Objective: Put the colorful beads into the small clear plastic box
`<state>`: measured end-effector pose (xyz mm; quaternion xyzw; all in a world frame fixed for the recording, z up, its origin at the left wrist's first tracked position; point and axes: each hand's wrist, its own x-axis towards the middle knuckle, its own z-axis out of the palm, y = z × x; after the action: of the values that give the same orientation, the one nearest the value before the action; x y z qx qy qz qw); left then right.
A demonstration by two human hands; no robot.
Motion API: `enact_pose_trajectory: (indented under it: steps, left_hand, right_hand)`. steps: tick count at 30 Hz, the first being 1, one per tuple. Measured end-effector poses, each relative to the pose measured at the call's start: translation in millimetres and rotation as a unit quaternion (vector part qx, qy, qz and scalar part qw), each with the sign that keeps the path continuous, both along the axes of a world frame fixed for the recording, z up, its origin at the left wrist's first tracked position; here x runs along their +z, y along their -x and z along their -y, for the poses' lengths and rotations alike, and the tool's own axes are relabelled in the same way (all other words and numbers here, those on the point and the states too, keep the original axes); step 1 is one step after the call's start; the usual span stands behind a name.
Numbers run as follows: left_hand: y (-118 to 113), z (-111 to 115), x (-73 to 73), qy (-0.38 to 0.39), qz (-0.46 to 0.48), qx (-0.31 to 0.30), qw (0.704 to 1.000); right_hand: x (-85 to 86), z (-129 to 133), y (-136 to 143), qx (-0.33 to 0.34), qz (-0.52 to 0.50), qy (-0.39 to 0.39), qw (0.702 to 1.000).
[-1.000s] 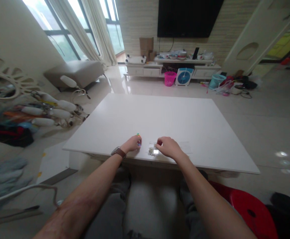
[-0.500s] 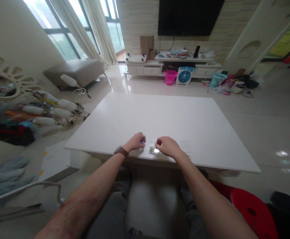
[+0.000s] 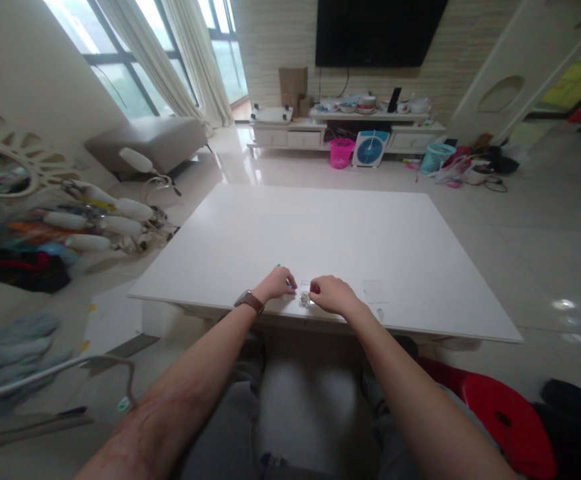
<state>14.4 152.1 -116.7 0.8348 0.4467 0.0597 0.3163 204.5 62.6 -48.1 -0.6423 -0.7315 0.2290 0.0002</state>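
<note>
A small clear box [image 3: 304, 297] with tiny shiny pieces in it sits near the front edge of the white table [image 3: 320, 227]. My left hand [image 3: 277, 284], with a brown-strapped watch on the wrist, is just left of the box, its fingers curled around something bluish too small to make out. At the box's right side is my right hand [image 3: 331, 293], fingers pinched together; what they hold, if anything, is hidden. Right of it lies a flat clear piece [image 3: 374, 291] and a tiny clear item [image 3: 380, 313].
A red stool [image 3: 508, 427] is at the lower right. White padded rods [image 3: 123, 227] and heaped items stand left of the table. Beyond it are a pink basket [image 3: 341, 153], a blue fan [image 3: 370, 148] and a TV cabinet [image 3: 270, 137].
My left hand has moved slightly right, closer to the clear box. My right hand stays by the box, shifted a little left. The tiny clear item on the right shows more fully.
</note>
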Motion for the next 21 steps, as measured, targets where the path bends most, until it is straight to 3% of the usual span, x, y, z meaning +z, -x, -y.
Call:
enact_pose_trajectory:
  steps: [4, 8, 15, 21]
  left_hand:
    - [-6.0, 4.4, 14.1, 0.031, 0.102, -0.017, 0.994]
    - [-12.2, 9.9, 29.5, 0.003, 0.192, -0.042, 0.980]
    - [-11.7, 12.7, 38.0, -0.060, 0.199, -0.049, 0.977]
    - [-6.3, 14.8, 36.3, -0.069, 0.205, -0.036, 0.976]
  right_hand:
    - [-5.7, -3.5, -3.0, -0.025, -0.028, -0.010, 0.999]
    - [-15.0, -9.6, -2.5, -0.060, -0.115, -0.035, 0.991]
    - [-26.9, -19.1, 3.9, -0.158, -0.270, -0.009, 0.950]
    - [-41.1, -24.2, 4.8, -0.184, -0.342, 0.004, 0.921]
